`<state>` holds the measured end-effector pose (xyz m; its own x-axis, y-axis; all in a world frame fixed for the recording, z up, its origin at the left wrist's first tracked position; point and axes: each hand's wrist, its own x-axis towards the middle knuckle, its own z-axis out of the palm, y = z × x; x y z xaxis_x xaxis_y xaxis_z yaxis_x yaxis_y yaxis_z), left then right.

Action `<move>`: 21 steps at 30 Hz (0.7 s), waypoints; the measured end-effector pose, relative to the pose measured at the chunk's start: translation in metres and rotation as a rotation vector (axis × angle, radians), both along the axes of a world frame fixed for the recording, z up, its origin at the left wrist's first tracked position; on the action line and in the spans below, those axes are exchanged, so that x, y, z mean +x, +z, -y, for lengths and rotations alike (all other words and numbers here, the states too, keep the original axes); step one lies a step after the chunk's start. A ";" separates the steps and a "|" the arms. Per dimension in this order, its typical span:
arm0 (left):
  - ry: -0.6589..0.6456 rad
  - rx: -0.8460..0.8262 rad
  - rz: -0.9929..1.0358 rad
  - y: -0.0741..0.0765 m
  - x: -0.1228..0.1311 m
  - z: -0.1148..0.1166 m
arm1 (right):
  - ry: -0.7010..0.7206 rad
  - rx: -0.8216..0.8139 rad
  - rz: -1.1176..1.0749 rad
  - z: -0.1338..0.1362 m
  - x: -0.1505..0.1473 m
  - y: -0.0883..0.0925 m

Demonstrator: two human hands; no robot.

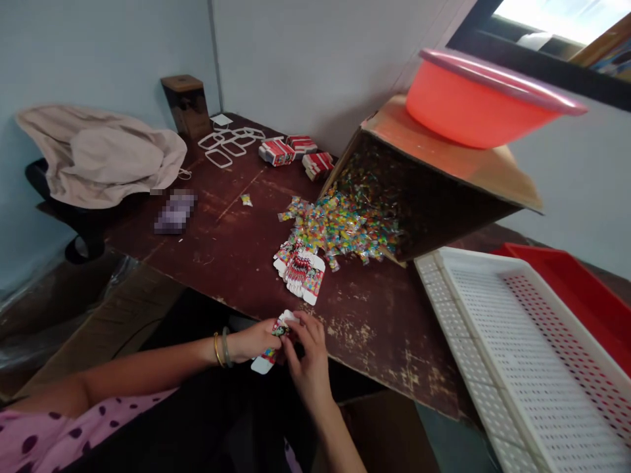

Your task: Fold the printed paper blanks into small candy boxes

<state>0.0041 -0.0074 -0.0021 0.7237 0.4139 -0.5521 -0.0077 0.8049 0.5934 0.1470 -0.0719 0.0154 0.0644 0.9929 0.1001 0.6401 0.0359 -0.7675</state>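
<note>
A small printed candy box [267, 358] with white flaps is held over my lap, just off the table's front edge. My left hand [251, 341], with two bangles at its wrist, is closed around the box's side. The fingers of my right hand [309, 355] pinch the box near its upper flap; the fingertips partly hide it. Just beyond my hands, a fanned stack of flat printed boxes [302, 269] lies on the table. Behind that stack spreads a heap of small wrapped candies [340, 226].
The candies spill from a tipped cardboard box [513, 180] bearing a red basin [478, 98]. White perforated trays [493, 328] and a red tray [586, 289] stand at right. Bundled boxes [279, 152], white oval rings [218, 157] and a beige cloth [118, 154] sit farther back.
</note>
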 end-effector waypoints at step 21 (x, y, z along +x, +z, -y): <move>-0.274 0.315 -0.075 -0.008 -0.011 0.017 | 0.309 -0.463 -0.525 -0.003 0.020 0.028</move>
<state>-0.0073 -0.0248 -0.0096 0.7934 0.3685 -0.4845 0.2338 0.5503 0.8015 0.1675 -0.0685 0.0436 -0.2994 0.9065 -0.2976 0.2000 -0.2454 -0.9486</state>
